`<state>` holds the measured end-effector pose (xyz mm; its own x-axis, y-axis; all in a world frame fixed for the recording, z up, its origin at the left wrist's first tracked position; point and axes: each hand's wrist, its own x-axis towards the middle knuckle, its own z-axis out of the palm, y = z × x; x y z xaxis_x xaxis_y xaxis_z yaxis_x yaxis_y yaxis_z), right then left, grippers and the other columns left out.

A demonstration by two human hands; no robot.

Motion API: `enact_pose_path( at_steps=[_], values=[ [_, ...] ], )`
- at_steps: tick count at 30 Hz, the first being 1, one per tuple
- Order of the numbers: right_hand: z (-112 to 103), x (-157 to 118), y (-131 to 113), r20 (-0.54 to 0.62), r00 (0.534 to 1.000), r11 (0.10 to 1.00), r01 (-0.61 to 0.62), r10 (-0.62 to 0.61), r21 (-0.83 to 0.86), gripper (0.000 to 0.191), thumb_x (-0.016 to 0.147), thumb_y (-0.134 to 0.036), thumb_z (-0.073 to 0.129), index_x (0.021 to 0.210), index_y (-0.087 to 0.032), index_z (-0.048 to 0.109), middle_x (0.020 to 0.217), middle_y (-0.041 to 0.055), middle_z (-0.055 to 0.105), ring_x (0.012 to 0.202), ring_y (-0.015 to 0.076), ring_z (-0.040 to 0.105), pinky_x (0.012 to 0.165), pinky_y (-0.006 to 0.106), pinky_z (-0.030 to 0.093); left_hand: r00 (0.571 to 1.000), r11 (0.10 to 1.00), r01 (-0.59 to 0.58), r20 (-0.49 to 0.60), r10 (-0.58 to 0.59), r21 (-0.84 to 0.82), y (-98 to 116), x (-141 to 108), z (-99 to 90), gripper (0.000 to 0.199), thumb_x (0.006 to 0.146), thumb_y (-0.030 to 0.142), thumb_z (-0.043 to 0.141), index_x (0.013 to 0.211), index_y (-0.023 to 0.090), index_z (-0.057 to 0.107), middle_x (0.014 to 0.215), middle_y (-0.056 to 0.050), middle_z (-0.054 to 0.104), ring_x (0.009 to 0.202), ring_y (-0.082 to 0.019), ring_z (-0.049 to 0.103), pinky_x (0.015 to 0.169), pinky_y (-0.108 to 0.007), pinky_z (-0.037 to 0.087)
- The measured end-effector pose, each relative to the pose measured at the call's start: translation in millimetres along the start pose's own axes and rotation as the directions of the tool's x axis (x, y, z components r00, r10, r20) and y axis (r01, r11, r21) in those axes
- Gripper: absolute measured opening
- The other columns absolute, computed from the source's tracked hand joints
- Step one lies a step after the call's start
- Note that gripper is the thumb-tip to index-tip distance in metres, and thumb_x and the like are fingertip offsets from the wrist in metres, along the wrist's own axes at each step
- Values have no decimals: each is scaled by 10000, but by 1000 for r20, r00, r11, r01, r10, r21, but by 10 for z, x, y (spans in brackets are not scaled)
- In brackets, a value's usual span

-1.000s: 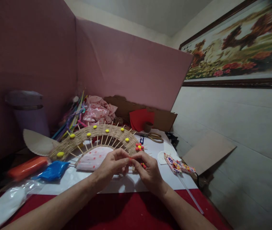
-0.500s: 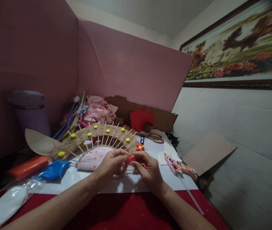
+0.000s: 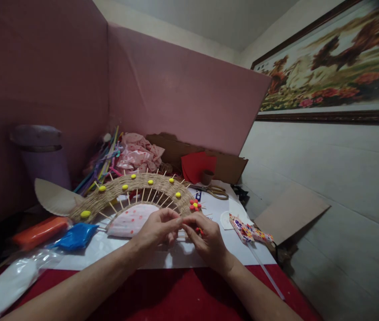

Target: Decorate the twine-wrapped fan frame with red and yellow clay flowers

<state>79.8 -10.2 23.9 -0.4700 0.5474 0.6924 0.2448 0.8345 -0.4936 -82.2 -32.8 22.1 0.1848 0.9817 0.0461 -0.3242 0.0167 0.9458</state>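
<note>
My left hand [image 3: 162, 226] and my right hand [image 3: 204, 234] meet fingertip to fingertip, both pinched. The red modelling clay seen between them a moment ago is now hidden by the fingers. Just behind them lies a fan-shaped woven twine piece [image 3: 157, 178] with thin wooden sticks, dotted with yellow clay balls [image 3: 150, 183]. A red clay flower [image 3: 195, 205] with a yellow centre sits on its right part. Another red bit [image 3: 200, 231] shows partly behind my right hand. White fabric with red dots [image 3: 132, 219] covers the fan's inner half-circle.
Orange [image 3: 42, 232], blue [image 3: 76, 236] and white clay packs [image 3: 7, 283] lie at the left. Scissors [image 3: 214, 191], red paper [image 3: 197, 166] and a small brown cup [image 3: 207, 177] are behind. A patterned glue gun [image 3: 247, 232] with a clear stick rests at the right.
The red clay that showed between my fingertips has gone out of sight as the fingers closed together. Both hands stay in nearly the same place.
</note>
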Motion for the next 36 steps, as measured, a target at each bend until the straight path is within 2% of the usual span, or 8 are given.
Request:
enact_pose_path(
  at_steps=[6,9,12,14,18,24,28,36],
  values=[
    [18,-11,-1,47,999,1000,-6,6,-10,93,828,-205,537,820,-173,624,728,32,594,659,137,534,604,255,439,997,1000,24,-75,-24,-7,15,-8,21,185,617,202,695,661,159,521,444,44,521,367,-76,449,408,-201,300],
    [44,-6,7,27,984,962,-177,176,206,99,800,-258,586,773,-172,626,664,8,580,574,118,525,534,240,443,991,1000,3,-135,-3,5,39,-6,43,180,584,165,694,636,153,522,435,46,517,360,-66,431,397,-194,278],
    [35,21,18,103,912,731,-383,398,565,161,773,-323,631,750,-165,606,593,-24,556,461,89,505,447,220,443,983,999,-28,-182,22,-34,56,5,32,189,592,162,688,729,153,558,485,48,537,385,-62,440,409,-193,292],
    [11,45,19,155,875,575,-426,459,698,180,752,-331,662,745,-160,606,596,-26,563,453,81,509,438,212,448,984,998,-20,-180,9,-62,67,11,14,202,611,171,676,786,150,577,531,35,560,410,-65,457,424,-198,310],
    [-19,70,8,177,842,445,-434,510,784,235,707,-373,702,762,-160,619,598,-20,570,472,80,505,437,207,456,989,997,-3,-150,-9,-80,76,12,0,153,645,193,649,777,136,597,587,3,580,439,-69,469,427,-199,307],
    [-2,47,33,122,867,549,-409,484,729,174,737,-331,686,795,-172,646,671,-12,603,530,78,537,504,207,484,999,999,-41,-19,41,-8,32,-12,15,256,736,390,644,791,145,598,564,27,522,404,-44,389,404,-193,252],
    [8,32,57,150,898,582,-388,414,715,147,760,-308,664,809,-170,653,659,-12,596,527,79,530,492,206,473,999,994,-45,-15,47,96,45,-32,24,307,708,375,676,896,140,614,537,40,515,401,-47,374,405,-194,252],
    [11,35,50,91,864,587,-410,495,698,196,749,-340,664,841,-170,631,662,-7,613,506,82,542,481,212,484,997,993,-76,-17,78,94,75,-33,36,262,705,376,666,692,150,535,495,51,495,367,-40,373,381,-180,248]
  ],
)
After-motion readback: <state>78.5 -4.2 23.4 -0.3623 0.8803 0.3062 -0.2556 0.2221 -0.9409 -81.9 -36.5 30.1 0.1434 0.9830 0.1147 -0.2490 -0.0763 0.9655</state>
